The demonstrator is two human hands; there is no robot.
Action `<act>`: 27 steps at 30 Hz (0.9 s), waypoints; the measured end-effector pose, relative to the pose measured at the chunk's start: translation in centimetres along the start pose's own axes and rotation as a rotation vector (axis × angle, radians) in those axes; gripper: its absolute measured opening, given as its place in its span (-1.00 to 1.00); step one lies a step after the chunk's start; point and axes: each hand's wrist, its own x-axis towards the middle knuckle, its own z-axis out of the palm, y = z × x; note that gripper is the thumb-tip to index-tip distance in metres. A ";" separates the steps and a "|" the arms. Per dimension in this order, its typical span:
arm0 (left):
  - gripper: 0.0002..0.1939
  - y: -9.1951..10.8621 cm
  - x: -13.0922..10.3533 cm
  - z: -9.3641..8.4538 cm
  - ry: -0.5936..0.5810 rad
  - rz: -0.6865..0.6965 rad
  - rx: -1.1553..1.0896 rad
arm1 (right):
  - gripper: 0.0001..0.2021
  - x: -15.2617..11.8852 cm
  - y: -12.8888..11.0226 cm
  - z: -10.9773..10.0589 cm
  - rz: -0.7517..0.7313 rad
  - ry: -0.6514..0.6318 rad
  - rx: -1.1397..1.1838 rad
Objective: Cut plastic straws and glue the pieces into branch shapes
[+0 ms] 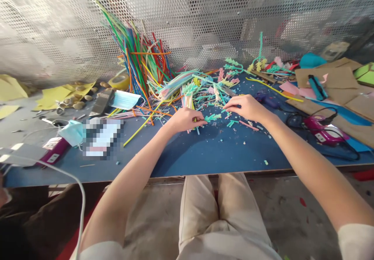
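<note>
My left hand (186,120) is closed in a pinch on a short light-green pipe-cleaner sprig (212,118), whose fuzzy tip points right. To its right, my right hand (247,107) reaches down with thumb and fingers pinched together at the edge of the pipe-cleaner pile. Whatever sits between those fingertips is too small to make out. Behind both hands lies a heap of cut pipe-cleaner pieces (206,94) in pastel green, pink and yellow. Small green offcuts (232,123) and a pink strip (248,125) rest on the blue table (204,155) below my right hand.
Long coloured pipe cleaners (137,65) lean against the perforated metal screen (204,18). On the left are face masks (125,99), a blurred-out phone (103,138) and a purple power strip (54,151). A glue gun (267,100), another power strip (324,129) and cardboard (327,77) lie right.
</note>
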 end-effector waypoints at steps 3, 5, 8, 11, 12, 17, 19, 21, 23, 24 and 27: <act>-0.62 0.1 0.0 0.0 -0.007 -0.002 0.002 | -0.77 0.0 -0.5 0.3 -0.017 0.023 0.037; -0.61 0.1 0.0 0.0 -0.011 0.000 -0.005 | -0.75 0.0 -0.8 0.5 -0.038 0.044 0.063; -0.60 0.1 0.0 0.0 -0.013 0.004 -0.013 | -0.74 0.1 -0.9 1.0 -0.084 0.065 0.082; -0.61 0.1 0.1 0.0 -0.010 0.011 -0.019 | -0.76 0.2 -0.8 1.5 -0.139 0.058 0.074; -0.61 0.1 0.1 0.0 -0.010 0.013 -0.018 | -0.77 0.2 -0.7 1.7 -0.153 0.053 0.071; -0.63 0.2 0.0 0.0 -0.015 0.021 -0.025 | -0.79 0.1 -0.6 2.2 -0.162 0.067 0.049; -0.62 0.3 0.0 0.0 -0.013 0.028 -0.025 | -0.80 0.2 -0.5 2.3 -0.167 0.068 0.030; -0.60 0.3 0.0 0.0 -0.009 0.036 -0.010 | -0.80 0.3 -0.3 2.2 -0.188 0.051 0.006; -0.59 0.3 0.1 0.0 -0.008 0.047 0.001 | -0.80 0.4 -0.1 2.1 -0.209 0.032 -0.028; -0.58 0.3 0.1 0.0 -0.007 0.053 0.000 | -0.79 0.5 -0.1 2.0 -0.216 0.025 -0.048; -0.61 0.3 0.1 -0.1 -0.006 0.071 -0.018 | -0.78 0.6 0.1 1.8 -0.223 0.004 -0.108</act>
